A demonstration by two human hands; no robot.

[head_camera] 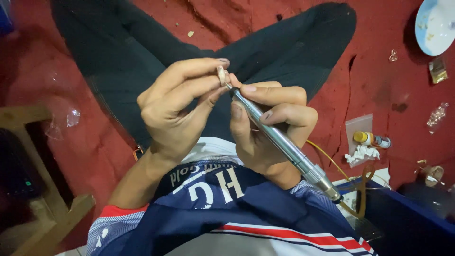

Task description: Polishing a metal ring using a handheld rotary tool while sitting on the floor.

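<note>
Grinding is the step in hand, by the look of it: your right hand (pixel 272 125) grips the slim metal rotary handpiece (pixel 279 140) like a pen, fingers closed around its barrel, tip laid against the small pale ring (pixel 221 75). Your left hand (pixel 177 106) pinches that ring between thumb and fingertips, above your crossed legs (pixel 142 52). Whether the tip is spinning is unclear. Next calls for turning the ring a little, with light pressure.

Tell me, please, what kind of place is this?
Probably an informal floor workshop for small handcraft. The person sits cross-legged on a cracked red floor; the right hand holds a metal rotary handpiece against a small ring pinched by the left hand.
</note>
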